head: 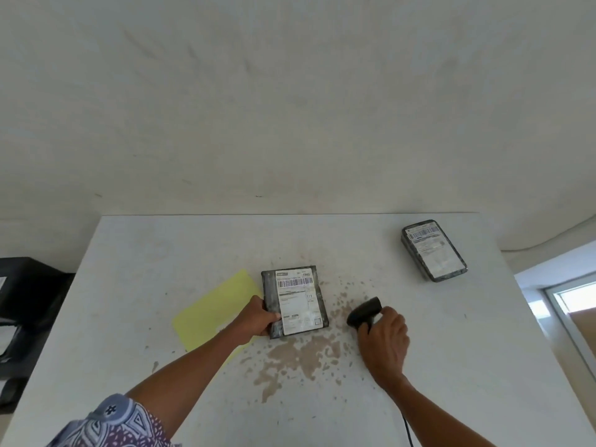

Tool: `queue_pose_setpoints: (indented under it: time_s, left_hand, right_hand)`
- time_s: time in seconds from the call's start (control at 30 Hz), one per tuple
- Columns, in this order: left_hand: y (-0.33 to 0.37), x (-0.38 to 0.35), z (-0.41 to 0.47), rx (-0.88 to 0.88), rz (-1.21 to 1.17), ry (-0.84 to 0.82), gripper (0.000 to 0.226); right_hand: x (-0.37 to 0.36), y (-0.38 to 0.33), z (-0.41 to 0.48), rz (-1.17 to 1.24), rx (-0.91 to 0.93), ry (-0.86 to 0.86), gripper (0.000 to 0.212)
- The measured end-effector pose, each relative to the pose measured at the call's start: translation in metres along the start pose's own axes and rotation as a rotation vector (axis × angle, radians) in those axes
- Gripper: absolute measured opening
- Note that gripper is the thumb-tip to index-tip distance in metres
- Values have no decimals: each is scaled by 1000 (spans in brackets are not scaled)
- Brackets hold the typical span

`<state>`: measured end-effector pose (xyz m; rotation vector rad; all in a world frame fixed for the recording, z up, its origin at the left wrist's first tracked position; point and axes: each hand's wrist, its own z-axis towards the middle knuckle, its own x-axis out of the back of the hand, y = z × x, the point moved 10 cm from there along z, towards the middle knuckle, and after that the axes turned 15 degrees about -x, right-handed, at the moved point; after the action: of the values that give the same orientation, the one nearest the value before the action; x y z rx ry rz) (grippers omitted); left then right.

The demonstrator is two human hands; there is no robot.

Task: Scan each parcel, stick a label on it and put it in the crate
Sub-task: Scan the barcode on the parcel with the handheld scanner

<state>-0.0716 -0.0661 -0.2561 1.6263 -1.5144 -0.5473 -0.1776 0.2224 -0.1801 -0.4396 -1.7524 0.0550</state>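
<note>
- Soft daylight is entering from the window [577,300] at right, overexposing it.
- Wide-angle distortion is bending the wall [290,91] at the edges.
- Fine detail is appearing soft.

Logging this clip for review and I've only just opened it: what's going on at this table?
A person works at a stained white table. Their left hand grips the left edge of a flat dark plastic-wrapped parcel with a white barcode label, next to a pale yellow paper sheet. Their right hand holds a black handheld barcode scanner, its head turned toward that parcel. A second dark wrapped parcel lies apart near the far right corner.
</note>
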Motion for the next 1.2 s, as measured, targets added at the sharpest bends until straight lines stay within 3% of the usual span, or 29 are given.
queue_pose_setpoints:
  time_s: [0.07, 0.17, 0.3, 0.4, 0.57, 0.7, 1.0, 1.2]
  left_hand:
    - [-3, -1, -3, 6, 63, 9, 47]
    - [-3, -3, -5, -40, 117, 11, 58]
    - [3, -7, -11, -146, 224, -28, 92]
    - [4, -2, -9, -159, 166, 2, 82]
    - [-3, 7, -10, -26, -20, 50, 57]
    - [-2, 9, -11, -6, -81, 60, 36]
    - [10, 17, -14, -80, 26, 142, 42]
    - [12, 17, -13, -85, 35, 136, 46]
  right_hand:
    - [-26, 18, -6, -122, -24, -161, 54]
    - [-46, 25, -8, -155, -13, -259, 50]
    - [-50, 25, -6, 76, -77, -342, 43]
    - [-43, 15, -12, 353, -122, -427, 32]
    - [-39, -30, -38, 567, -44, -676, 9]
    - [-31, -68, -67, 606, 58, -791, 29]
    - [-16, -88, -99, 601, 213, -837, 15]
    - [-4, -85, -102, 645, 217, -808, 11]
